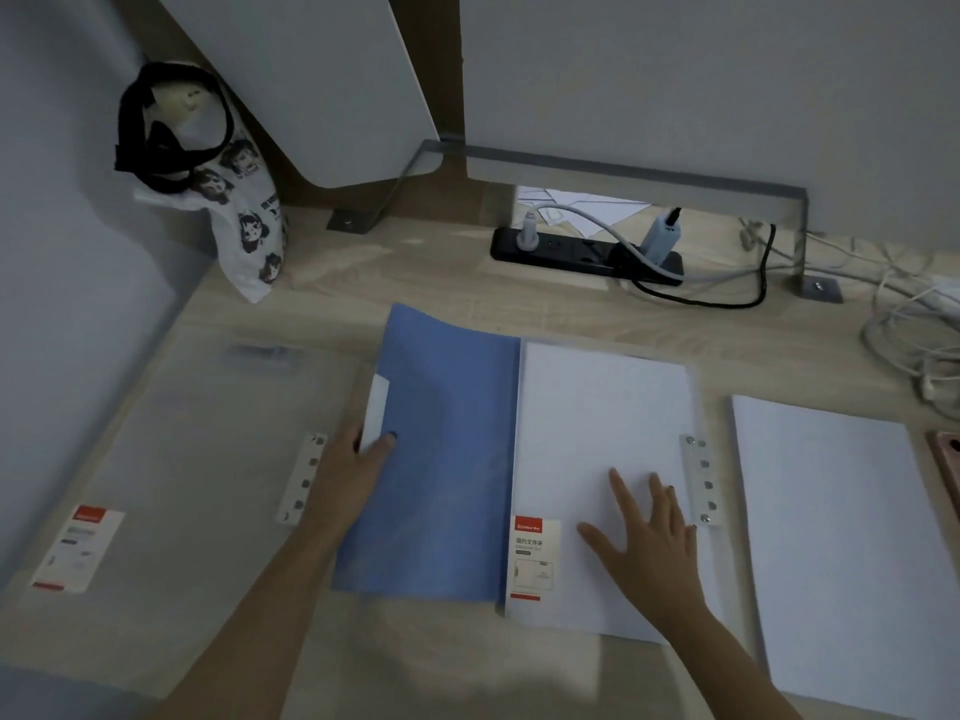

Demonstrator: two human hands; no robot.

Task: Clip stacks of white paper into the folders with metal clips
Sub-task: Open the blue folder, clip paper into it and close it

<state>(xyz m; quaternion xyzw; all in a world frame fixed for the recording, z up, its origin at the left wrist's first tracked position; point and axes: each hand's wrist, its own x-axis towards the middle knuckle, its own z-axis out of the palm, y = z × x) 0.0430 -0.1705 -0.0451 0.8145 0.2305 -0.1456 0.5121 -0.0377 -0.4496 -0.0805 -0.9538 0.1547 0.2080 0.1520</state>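
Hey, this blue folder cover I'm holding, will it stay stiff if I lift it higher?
Probably floppy: the blue cover bends along its length. It looks thin, so likely light. Smooth plastic may slip from the left hand pinching its edge.

Bare desk (pixel 415 283) lies between blue folder (pixel 441 459) and power strip (pixel 571 250) (cables (pixel 904 330) crowd the right).

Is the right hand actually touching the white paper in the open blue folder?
Touching. The head view shows the right hand lying flat, fingers spread, on the white paper stack inside the blue plastic folder.
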